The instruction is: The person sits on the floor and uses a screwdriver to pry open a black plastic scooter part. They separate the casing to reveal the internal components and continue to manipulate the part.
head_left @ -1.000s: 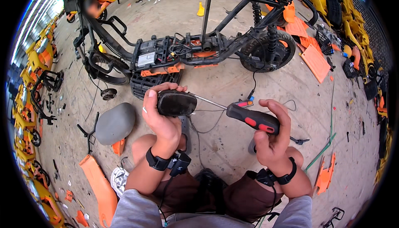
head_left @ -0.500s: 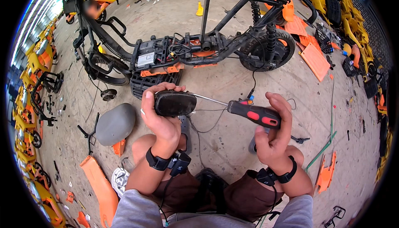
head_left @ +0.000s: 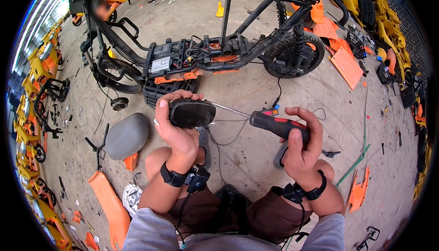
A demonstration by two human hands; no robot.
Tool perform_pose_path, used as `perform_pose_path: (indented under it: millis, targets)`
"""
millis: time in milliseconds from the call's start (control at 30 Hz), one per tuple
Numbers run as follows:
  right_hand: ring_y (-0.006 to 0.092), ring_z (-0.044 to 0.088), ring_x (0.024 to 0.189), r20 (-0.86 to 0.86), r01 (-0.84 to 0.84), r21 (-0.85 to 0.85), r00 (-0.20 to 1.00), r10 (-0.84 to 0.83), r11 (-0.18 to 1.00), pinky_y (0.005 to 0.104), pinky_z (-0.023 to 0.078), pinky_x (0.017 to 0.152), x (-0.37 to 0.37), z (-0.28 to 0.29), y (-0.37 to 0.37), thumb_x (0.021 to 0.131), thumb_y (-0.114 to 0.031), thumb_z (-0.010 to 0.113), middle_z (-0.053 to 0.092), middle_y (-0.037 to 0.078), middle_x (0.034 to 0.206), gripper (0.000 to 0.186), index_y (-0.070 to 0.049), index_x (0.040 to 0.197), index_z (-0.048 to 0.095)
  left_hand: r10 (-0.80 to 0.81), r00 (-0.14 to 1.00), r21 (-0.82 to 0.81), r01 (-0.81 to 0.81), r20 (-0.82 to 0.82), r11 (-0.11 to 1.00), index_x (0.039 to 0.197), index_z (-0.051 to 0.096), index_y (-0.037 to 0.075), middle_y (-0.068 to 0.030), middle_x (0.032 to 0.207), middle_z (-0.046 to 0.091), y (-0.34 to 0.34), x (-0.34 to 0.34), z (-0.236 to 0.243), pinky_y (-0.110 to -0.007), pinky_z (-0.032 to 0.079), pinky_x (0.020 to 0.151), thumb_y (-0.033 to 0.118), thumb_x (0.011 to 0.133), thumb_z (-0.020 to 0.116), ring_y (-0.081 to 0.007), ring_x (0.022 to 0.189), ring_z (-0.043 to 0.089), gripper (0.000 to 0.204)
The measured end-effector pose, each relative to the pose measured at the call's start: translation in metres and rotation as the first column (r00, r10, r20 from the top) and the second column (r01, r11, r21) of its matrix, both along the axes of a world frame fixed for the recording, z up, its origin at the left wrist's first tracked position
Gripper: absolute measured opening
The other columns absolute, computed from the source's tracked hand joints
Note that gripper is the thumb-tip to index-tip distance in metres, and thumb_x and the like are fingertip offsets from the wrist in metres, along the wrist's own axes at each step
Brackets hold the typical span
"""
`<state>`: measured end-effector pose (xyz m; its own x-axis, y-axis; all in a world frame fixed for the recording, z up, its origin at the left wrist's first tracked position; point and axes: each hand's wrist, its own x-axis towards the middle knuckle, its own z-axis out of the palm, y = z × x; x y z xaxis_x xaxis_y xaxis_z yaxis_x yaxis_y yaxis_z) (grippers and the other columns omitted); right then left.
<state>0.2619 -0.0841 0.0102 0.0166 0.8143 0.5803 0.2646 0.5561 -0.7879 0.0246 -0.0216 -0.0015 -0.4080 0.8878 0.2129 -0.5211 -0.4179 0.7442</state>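
Observation:
My left hand (head_left: 174,125) is closed around a black, rounded oval part (head_left: 192,113) whose dark, dusty face is turned up; its exact kind I cannot make out. A long-shafted screwdriver (head_left: 273,124), black with red patches on its grip, reaches from its right side. My right hand (head_left: 305,146) has thumb and fingers around the handle's end. The metal shaft runs left to the oval part's upper right edge, and the tip is hidden behind that part.
Ahead stands a stripped scooter frame (head_left: 256,34) with its rear wheel (head_left: 297,56) and exposed wiring. A grey seat-like shell (head_left: 128,136) and an orange panel (head_left: 109,207) lie at left. Cables (head_left: 219,144) cross the floor between my feet. Orange panels (head_left: 350,66) lie at right.
The screwdriver's handle has turned about its long axis, and its red patches show differently. My right thumb and fingers have shifted on the grip. My left hand stays almost still.

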Motion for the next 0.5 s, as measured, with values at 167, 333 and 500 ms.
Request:
perform_pose_path:
  millis: [167, 333, 500]
  targets:
    - [0.0308, 0.056, 0.117, 0.050, 0.047, 0.090, 0.997, -0.052, 0.995, 0.0394, 0.047, 0.097, -0.005, 0.005, 0.004, 0.088, -0.003, 0.058, 0.053, 0.023, 0.127, 0.049, 0.003, 0.135, 0.044, 0.002, 1.000, 0.005, -0.002, -0.012, 1.000, 0.096, 0.052, 0.002, -0.0176, 0.097, 0.058, 0.000, 0.000, 0.000, -0.055, 0.049, 0.093, 0.035, 0.099, 0.038, -0.0311, 0.089, 0.059, 0.036]
    - [0.0321, 0.054, 0.119, 0.010, -0.025, 0.004, 1.000, 0.025, 1.000, 0.0408, 0.045, 0.100, 0.003, -0.006, 0.003, 0.085, -0.006, 0.062, 0.049, 0.024, 0.131, 0.055, 0.002, 0.136, 0.043, 0.005, 1.000, -0.003, -0.005, -0.015, 1.000, 0.096, 0.052, 0.002, -0.0176, 0.096, 0.058, 0.000, -0.002, 0.000, -0.055, 0.049, 0.093, 0.035, 0.099, 0.038, -0.0312, 0.089, 0.059, 0.036]
    - [0.0306, 0.055, 0.117, 0.069, 0.034, 0.103, 0.997, -0.041, 0.994, 0.0401, 0.045, 0.100, -0.005, 0.005, 0.005, 0.088, -0.009, 0.061, 0.048, 0.024, 0.133, 0.051, 0.002, 0.135, 0.044, 0.016, 1.000, 0.014, -0.016, 0.010, 1.000, 0.094, 0.051, 0.000, -0.0196, 0.095, 0.060, 0.000, 0.000, 0.001, -0.051, 0.052, 0.088, 0.032, 0.098, 0.041, -0.0317, 0.086, 0.061, 0.034]
